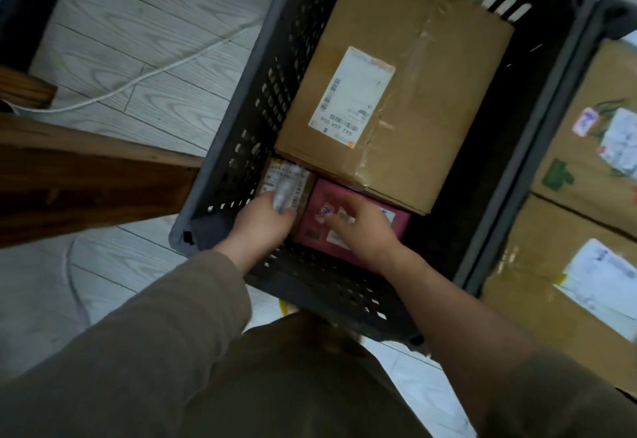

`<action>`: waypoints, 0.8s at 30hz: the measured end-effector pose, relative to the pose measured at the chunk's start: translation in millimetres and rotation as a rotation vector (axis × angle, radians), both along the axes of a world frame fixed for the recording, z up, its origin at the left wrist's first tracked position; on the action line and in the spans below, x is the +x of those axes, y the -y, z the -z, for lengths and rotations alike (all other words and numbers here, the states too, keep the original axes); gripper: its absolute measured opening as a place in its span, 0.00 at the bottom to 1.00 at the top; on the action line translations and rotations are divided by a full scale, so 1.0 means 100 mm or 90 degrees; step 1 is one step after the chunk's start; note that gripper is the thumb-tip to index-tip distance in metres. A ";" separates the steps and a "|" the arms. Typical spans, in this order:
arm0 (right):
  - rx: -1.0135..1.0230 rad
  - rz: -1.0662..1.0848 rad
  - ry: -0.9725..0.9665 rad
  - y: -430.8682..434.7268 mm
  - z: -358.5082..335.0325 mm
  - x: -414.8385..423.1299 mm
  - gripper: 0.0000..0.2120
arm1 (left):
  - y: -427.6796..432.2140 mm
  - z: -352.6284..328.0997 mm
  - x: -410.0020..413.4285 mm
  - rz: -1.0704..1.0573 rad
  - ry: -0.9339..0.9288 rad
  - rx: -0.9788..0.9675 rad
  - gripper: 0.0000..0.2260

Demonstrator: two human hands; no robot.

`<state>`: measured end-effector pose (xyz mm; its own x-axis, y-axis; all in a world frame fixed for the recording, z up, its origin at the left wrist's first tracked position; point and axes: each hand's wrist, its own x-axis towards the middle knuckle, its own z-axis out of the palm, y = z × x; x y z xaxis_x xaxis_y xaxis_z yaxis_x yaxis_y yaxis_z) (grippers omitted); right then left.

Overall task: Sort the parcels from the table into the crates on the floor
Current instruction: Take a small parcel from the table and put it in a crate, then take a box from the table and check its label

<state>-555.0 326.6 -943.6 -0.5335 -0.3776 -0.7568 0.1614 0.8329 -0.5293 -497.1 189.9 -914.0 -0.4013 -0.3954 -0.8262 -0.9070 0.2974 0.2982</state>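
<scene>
Left hand (262,227): down in the crate, fingers wrapped round the small labelled parcel (287,182), seating it in the near-left corner
Right hand (362,227): fingers loosely spread, resting on the pink parcel (319,196) just beside
Dark crate (224,148): big brown box (406,93) fills the far end
Progress: three parcels here, more in the neighbouring crate (551,134); tabletop unseen, remainder unknown
In the way: wooden beam (86,179) crowds the crate's left, white cable (138,79) trails across the floor
</scene>
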 end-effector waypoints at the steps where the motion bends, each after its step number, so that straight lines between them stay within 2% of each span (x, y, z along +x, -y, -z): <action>1: 0.007 0.014 0.000 -0.05 -0.16 -0.05 0.21 | -0.04 -0.13 -0.02 -0.038 -0.010 0.009 0.19; 5: -0.003 0.096 0.013 -0.20 -0.86 -0.32 0.18 | -0.21 -0.68 -0.10 -0.175 -0.072 0.044 0.17; 8: -0.012 0.151 0.012 -0.25 -1.38 -0.50 0.20 | -0.34 -1.12 -0.22 -0.225 -0.106 0.066 0.21; 10: -0.016 0.170 0.007 -0.27 -1.67 -0.59 0.22 | -0.40 -1.41 -0.28 -0.250 -0.136 0.085 0.20; 12: -0.022 0.171 -0.006 -0.28 -1.93 -0.63 0.23 | -0.41 -1.66 -0.29 -0.262 -0.155 0.088 0.18; 19: -0.063 0.159 -0.026 -0.23 -2.58 -0.62 0.25 | -0.29 -2.28 -0.20 -0.264 -0.223 0.047 0.22; 24: -0.116 0.106 -0.047 -0.27 -3.16 -0.49 0.26 | -0.41 -2.90 -0.08 -0.292 -0.315 0.019 0.20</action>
